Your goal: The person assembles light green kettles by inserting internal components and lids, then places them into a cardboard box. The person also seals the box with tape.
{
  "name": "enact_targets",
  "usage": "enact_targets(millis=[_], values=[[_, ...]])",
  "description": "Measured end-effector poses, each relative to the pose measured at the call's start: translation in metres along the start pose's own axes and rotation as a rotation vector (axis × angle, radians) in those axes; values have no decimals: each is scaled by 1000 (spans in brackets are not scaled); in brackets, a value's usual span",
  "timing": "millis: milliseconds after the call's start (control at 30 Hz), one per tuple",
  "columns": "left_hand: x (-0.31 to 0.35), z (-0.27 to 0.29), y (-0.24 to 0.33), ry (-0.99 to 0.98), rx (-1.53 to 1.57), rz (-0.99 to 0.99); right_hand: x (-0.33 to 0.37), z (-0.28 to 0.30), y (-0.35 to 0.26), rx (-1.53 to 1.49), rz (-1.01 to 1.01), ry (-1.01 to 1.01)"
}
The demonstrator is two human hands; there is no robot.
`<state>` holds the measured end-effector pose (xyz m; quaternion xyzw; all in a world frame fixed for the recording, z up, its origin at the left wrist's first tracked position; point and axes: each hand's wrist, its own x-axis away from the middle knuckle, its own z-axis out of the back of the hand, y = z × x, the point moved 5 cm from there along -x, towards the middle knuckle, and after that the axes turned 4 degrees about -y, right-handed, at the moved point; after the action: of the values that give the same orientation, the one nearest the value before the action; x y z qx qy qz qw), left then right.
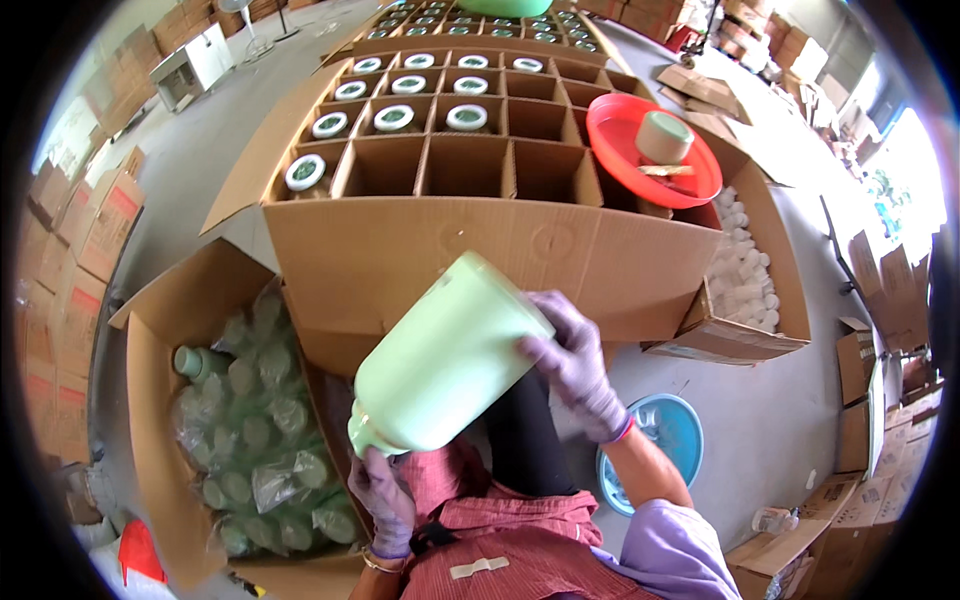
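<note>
Both my hands wear thin greyish gloves and hold a pale green plastic bottle [450, 350], tilted in front of me with its neck at the lower left. My left hand [385, 505] grips the bottle around its neck. At the base end, my right hand [575, 365] has its fingers and thumb against the side. Just beyond the bottle stands a large divided cardboard box [430, 245]. Several of its compartments hold containers topped by white lids [394, 119] with green centres; others in the front rows are bare.
A red basin [610, 140] with a pale green cup-like piece [664, 137] rests on the box's right corner. Left is an open carton [155, 400] of bagged green bottles [260, 430]. White caps [742, 270] fill a carton at right. A blue basin [690, 450] sits on the floor.
</note>
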<state>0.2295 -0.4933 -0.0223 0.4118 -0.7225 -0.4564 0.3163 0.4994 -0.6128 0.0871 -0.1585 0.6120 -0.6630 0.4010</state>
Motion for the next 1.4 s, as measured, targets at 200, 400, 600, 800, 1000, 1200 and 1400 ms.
enact_targets(millis=[200, 400, 600, 800, 1000, 1200, 1400], values=[[10, -23, 20, -528, -601, -146, -13, 13, 48, -530, -352, 162], [-6, 1, 19, -853, -1210, -252, -16, -17, -12, 159, 202, -262], [-52, -48, 34, -486, -128, 189, 56, -94, 9, 340, 362, -492], [-52, -26, 42, -564, 226, 276, 50, 0, 52, 418, 52, -402], [-50, -57, 19, -672, -493, 49, 47, -64, 2, 273, 328, -675], [-62, -41, 46, -467, -384, 6, 46, -24, 20, 61, -166, -364], [-53, -7, 47, -542, 78, 251, 58, 27, 50, 403, -382, -220]])
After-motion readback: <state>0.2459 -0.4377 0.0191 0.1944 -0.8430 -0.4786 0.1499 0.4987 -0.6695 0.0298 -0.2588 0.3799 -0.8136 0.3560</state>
